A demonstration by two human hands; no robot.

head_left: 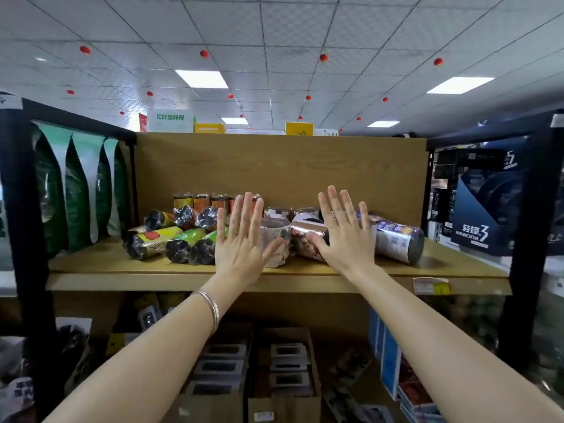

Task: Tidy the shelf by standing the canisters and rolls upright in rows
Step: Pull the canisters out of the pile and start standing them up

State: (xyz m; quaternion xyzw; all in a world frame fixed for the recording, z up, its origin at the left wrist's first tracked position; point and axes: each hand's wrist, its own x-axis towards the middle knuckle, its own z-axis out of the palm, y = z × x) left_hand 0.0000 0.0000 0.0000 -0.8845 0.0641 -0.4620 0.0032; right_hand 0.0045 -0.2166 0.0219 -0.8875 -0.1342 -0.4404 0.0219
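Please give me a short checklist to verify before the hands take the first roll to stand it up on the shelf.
1. Both hands free: ok. The left hand and right hand are open with fingers spread, holding nothing.
2. Rolls needing work are identified: ok. The rolls at left and the purple canister lie on their sides.
3. A row to align with: ok. Some orange rolls stand upright at the back.
4. Free shelf space in front: ok, bare wood at left and right.
5. Items behind the hands: cannot tell, partly hidden.
6. Roll-off risk: not ok. The lying rolls sit near the front edge.
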